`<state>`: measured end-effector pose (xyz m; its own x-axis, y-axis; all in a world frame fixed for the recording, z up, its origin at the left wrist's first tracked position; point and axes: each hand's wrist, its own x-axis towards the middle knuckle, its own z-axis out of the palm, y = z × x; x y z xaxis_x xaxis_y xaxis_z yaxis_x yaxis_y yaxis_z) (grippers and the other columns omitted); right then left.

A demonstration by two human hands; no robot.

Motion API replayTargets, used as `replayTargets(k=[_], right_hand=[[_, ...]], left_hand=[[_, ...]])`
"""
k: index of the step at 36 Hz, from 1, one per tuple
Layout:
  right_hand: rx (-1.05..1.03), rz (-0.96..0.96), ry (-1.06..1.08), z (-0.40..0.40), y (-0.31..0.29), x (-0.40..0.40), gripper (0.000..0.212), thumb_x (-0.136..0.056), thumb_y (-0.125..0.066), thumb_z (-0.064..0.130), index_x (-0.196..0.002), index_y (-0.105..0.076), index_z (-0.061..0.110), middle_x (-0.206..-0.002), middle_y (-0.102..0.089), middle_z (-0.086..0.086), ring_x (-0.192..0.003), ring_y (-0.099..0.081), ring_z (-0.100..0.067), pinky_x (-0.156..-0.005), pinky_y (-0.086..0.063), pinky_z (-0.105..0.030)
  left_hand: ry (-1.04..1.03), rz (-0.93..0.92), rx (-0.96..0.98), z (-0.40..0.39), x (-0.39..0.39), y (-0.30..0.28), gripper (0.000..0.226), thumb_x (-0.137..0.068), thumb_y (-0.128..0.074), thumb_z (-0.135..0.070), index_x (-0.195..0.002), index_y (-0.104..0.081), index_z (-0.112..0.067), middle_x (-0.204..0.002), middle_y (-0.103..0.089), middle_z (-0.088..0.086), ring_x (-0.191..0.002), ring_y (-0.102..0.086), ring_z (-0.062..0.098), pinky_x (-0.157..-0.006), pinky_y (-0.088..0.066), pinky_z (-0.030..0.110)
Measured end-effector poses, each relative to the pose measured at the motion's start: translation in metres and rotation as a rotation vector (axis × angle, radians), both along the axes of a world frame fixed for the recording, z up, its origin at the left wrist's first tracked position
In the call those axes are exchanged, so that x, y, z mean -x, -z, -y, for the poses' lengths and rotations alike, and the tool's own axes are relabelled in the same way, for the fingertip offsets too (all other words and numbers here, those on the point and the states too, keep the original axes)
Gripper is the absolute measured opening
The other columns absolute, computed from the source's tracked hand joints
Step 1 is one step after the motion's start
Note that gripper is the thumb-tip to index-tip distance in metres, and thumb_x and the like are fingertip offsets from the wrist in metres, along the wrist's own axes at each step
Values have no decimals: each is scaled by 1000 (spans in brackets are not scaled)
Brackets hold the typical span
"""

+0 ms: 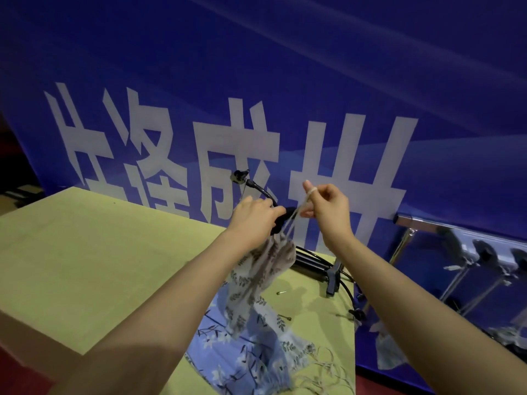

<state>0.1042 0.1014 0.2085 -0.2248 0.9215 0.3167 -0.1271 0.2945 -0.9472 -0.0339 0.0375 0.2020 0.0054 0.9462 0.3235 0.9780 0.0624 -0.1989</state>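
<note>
My left hand (pixel 255 219) grips the gathered top of a leaf-patterned scarf (pixel 258 283) together with a black piece (pixel 281 219) at the end of a curved black rod (pixel 261 191). My right hand (pixel 328 208) pinches a pale cord (pixel 298 210) that loops round my raised forefinger and runs down to the bunched cloth. The scarf hangs from my left hand down onto the yellow-green table (pixel 85 252), where its blue, fringed end (pixel 256 363) lies spread.
A black stand with several rods (pixel 316 262) lies on the table behind the scarf. Small pins (pixel 281 292) lie near it. A blue banner with big white characters (pixel 285 109) rises behind. A shiny metal panel (pixel 462 269) stands at the right.
</note>
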Motion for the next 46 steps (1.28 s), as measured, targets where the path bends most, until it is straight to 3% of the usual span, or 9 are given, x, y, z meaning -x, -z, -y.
replayTargets(k=[5, 9, 15, 21, 26, 32, 39, 43, 46], right_hand=[[-6, -51, 32, 2, -28, 10, 37, -91, -60, 31, -68, -55, 3, -60, -55, -8, -55, -59, -15, -55, -56, -23], [98, -85, -87, 9, -35, 20, 32, -93, -57, 30, -82, -65, 1, -67, -63, -5, -57, -62, -14, -57, -56, -25], [166, -67, -222, 8, -43, 25, 26, -92, -45, 6, -96, -71, 9, -52, -44, 4, -51, -35, -11, -50, -36, -23], [-187, 172, -185, 14, -58, 32, 14, -88, -60, 4, -83, -69, 13, -75, -65, 3, -66, -59, 3, -60, -46, -11], [-738, 464, -18, 18, -54, 40, 19, -90, -59, 4, -105, -70, 1, -95, -71, -12, -88, -66, -17, -80, -51, -20], [-1254, 632, 193, 11, -50, 38, 19, -81, -59, 4, -98, -69, 1, -71, -63, -10, -59, -61, -23, -44, -53, -33], [-705, 414, 52, 22, -66, 42, 7, -88, -54, 5, -86, -57, 11, -66, -55, 3, -57, -50, -8, -56, -46, -23], [-767, 600, 63, 28, -75, 44, 3, -91, -49, 10, -93, -51, 10, -75, -55, -1, -63, -52, -19, -59, -47, -36], [-791, 561, 143, 24, -68, 49, 15, -96, -45, 12, -110, -52, 8, -73, -50, 7, -57, -47, -6, -55, -40, -25]], left_hand=[[-20, 37, 13, 6, 9, 15, 45, -92, -42, -10, -134, -46, -26, -117, -56, 5, -110, -52, 28, -89, -32, 36], [-61, 80, 14, 10, 11, 18, 43, -92, -42, -17, -134, -45, -24, -121, -52, 7, -113, -46, 31, -95, -31, 38], [-140, 292, -16, 14, 15, 19, 43, -89, -42, -45, -127, -50, -27, -114, -38, 7, -110, -35, 30, -94, -28, 38], [-244, 206, -122, 16, 6, 24, 71, -80, -34, -77, -114, -58, -20, -112, -40, 5, -109, -35, 26, -92, -27, 38], [-264, 146, -184, 17, 1, 28, 55, -93, -33, -58, -114, -54, -11, -112, -49, 9, -106, -41, 27, -89, -29, 36], [-227, -33, -266, 12, 13, 37, 41, -65, -75, -52, -73, -69, -12, -71, -62, 5, -68, -55, 24, -65, -25, 34], [-163, -82, -292, 14, 26, 38, 35, -64, -71, -48, -73, -69, -14, -72, -57, 3, -76, -36, 21, -63, -21, 33], [-128, -112, -336, 14, 32, 43, 34, -71, -62, -47, -79, -71, -15, -76, -60, 3, -79, -34, 22, -64, -22, 32], [-142, -113, -329, 13, 33, 43, 35, -73, -61, -48, -84, -71, -16, -79, -59, 3, -79, -42, 22, -66, -27, 32]])
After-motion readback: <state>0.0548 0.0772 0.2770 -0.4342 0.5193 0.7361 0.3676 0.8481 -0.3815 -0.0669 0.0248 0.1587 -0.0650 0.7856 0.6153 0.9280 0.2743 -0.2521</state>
